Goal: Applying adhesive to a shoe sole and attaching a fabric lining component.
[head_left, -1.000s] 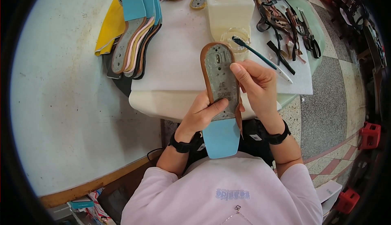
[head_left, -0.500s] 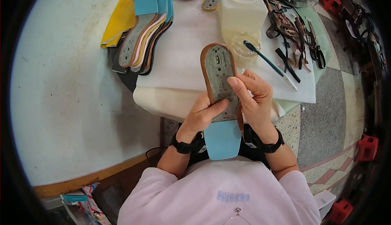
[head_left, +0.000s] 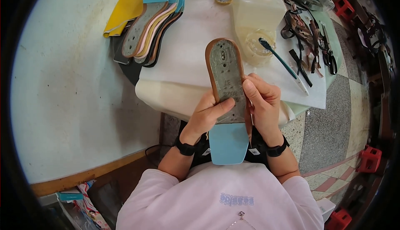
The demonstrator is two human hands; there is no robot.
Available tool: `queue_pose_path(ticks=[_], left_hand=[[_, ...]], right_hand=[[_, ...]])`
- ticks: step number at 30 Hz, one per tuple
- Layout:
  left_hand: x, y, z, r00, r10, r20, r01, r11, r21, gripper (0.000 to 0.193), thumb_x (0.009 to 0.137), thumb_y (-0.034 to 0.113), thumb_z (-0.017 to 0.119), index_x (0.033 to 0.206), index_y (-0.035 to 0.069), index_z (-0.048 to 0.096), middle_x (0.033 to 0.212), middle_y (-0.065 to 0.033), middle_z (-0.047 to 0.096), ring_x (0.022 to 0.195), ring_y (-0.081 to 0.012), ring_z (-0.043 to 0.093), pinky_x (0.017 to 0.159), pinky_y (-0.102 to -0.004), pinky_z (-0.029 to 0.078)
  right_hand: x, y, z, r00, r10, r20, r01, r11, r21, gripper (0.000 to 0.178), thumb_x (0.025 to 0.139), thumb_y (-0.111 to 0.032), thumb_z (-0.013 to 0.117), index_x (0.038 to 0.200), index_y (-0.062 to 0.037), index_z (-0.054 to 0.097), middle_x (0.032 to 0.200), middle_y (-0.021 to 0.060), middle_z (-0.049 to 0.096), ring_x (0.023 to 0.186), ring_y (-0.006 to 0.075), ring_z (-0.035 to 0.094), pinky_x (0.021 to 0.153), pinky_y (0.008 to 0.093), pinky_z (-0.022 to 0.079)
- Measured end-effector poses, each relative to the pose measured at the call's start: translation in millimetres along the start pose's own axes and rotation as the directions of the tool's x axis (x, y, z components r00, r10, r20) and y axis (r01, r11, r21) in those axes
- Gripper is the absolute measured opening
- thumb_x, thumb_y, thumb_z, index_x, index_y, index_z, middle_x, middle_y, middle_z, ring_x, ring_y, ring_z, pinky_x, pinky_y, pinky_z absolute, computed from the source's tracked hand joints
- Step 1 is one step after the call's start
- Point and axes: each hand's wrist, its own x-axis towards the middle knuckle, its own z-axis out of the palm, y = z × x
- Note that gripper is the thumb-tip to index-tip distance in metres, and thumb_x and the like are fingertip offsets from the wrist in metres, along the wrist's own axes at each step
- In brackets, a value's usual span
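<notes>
A shoe insole [head_left: 227,73] is held upright in front of me, its rounded heel end pointing away. It has a grey board face with small holes, and brown edging [head_left: 211,69] runs around it. A light blue piece [head_left: 228,144] covers the end near my body. My left hand [head_left: 205,112] grips the insole's left side, thumb flat on the grey face. Along the right side, my right hand [head_left: 266,105] pinches the brown edging between thumb and fingers. A loose length of brown strip [head_left: 248,123] hangs below those fingers.
Stacked insoles [head_left: 143,30] and a yellow sheet [head_left: 123,9] lie at the table's far left. A pale plastic container [head_left: 258,7] has glue-like residue by its opening, with a toothbrush [head_left: 285,67] beside it. Scraps [head_left: 306,36] and scissors [head_left: 328,48] are at right. Red stools [head_left: 369,159] stand beyond.
My right thumb has slid off the grey face to the insole's right edge, onto the edging. The left hand keeps its hold. The table things appear slightly shifted as the view moved.
</notes>
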Motion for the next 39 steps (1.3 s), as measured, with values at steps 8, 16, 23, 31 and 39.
queue_pose_path(ticks=[8, 16, 23, 31, 39], left_hand=[[-1.1, 1.8, 2.5, 0.996, 0.031, -0.079, -0.029, 0.999, 0.032, 0.033, 0.094, 0.019, 0.048, 0.119, -0.002, 0.049, 0.11, -0.0043, 0.056, 0.101, -0.0121, 0.05, 0.087, -0.0263, 0.04], [-0.1, -2.5, 2.7, 0.989, 0.12, -0.089, -0.107, 0.985, 0.134, 0.039, 0.096, 0.022, 0.043, 0.127, -0.001, 0.04, 0.121, -0.0058, 0.049, 0.109, -0.0122, 0.044, 0.093, -0.0271, 0.035], [-0.8, -3.3, 2.2, 0.987, 0.039, -0.153, -0.026, 0.996, 0.085, 0.046, 0.093, 0.026, 0.048, 0.128, -0.002, 0.038, 0.125, -0.0099, 0.047, 0.114, -0.0177, 0.046, 0.097, -0.0317, 0.035], [5.2, -6.5, 3.2, 0.955, 0.259, -0.143, -0.284, 0.938, -0.197, 0.043, 0.091, 0.024, 0.053, 0.125, 0.001, 0.043, 0.122, -0.0149, 0.051, 0.122, -0.0245, 0.042, 0.101, -0.037, 0.034], [-0.9, -8.4, -3.0, 0.946, 0.312, -0.089, -0.325, 0.919, -0.225, 0.048, 0.084, 0.031, 0.06, 0.115, -0.004, 0.051, 0.111, -0.0164, 0.055, 0.123, -0.0344, 0.039, 0.102, -0.0468, 0.032]], right_hand=[[2.1, 14.6, -3.4, 0.993, -0.11, 0.05, 0.118, 0.973, -0.201, 0.018, 0.083, -0.005, 0.063, 0.1, -0.0005, 0.067, 0.064, -0.0008, 0.046, 0.058, 0.0059, 0.039, 0.051, 0.0209, 0.032], [-1.7, 18.2, -6.5, 0.973, -0.207, 0.102, 0.231, 0.9, -0.37, 0.019, 0.08, -0.004, 0.064, 0.099, 0.0002, 0.066, 0.063, 0.0026, 0.044, 0.062, 0.0136, 0.04, 0.055, 0.0244, 0.034], [-6.7, 21.0, -10.7, 0.943, -0.303, 0.138, 0.33, 0.798, -0.505, 0.02, 0.075, -0.006, 0.069, 0.095, -0.0011, 0.067, 0.066, 0.0039, 0.047, 0.067, 0.0181, 0.042, 0.06, 0.0272, 0.037], [-10.0, 16.2, -10.8, 0.944, -0.245, 0.223, 0.328, 0.783, -0.529, 0.019, 0.073, -0.007, 0.071, 0.091, -0.0012, 0.068, 0.067, 0.0044, 0.05, 0.068, 0.0185, 0.044, 0.06, 0.028, 0.038], [-20.6, 3.3, -8.3, 0.976, 0.119, 0.181, -0.046, 0.929, -0.367, 0.02, 0.075, -0.005, 0.07, 0.094, 0.0005, 0.067, 0.068, 0.0056, 0.051, 0.059, 0.0158, 0.047, 0.054, 0.0256, 0.038]])
